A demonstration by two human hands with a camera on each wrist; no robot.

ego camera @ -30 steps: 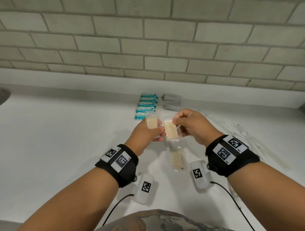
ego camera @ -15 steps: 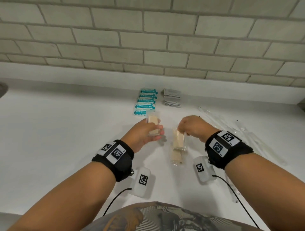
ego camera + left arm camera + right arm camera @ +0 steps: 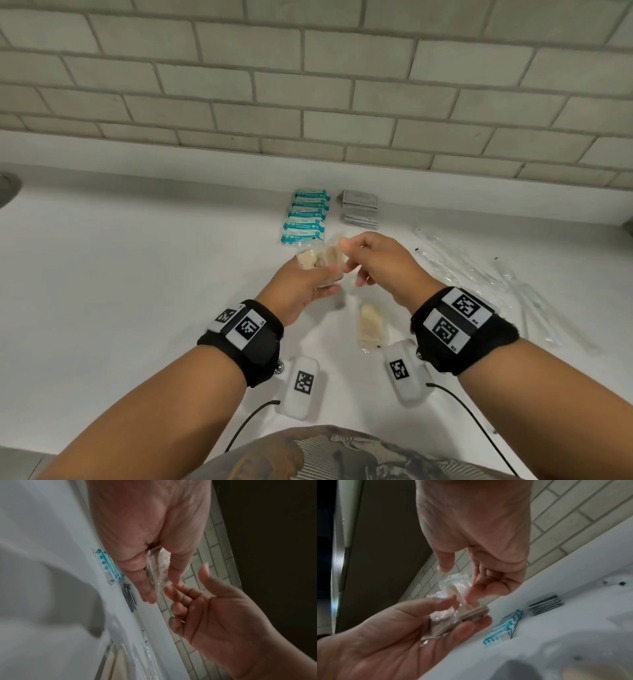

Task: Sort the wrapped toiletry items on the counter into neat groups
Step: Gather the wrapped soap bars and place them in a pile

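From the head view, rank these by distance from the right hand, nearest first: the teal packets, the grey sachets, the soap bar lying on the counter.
From the right hand:
1. Soap bar, on the counter just below the hand.
2. Teal packets and grey sachets, both behind the hand by the wall, teal to the left; too close to call.

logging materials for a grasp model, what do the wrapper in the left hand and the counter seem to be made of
Wrapper: looks like thin clear plastic film, glossy, since it crinkles, glints and shows a beige bar inside. Counter: smooth white solid surface, perhaps stone or laminate; seamless with soft shadows.
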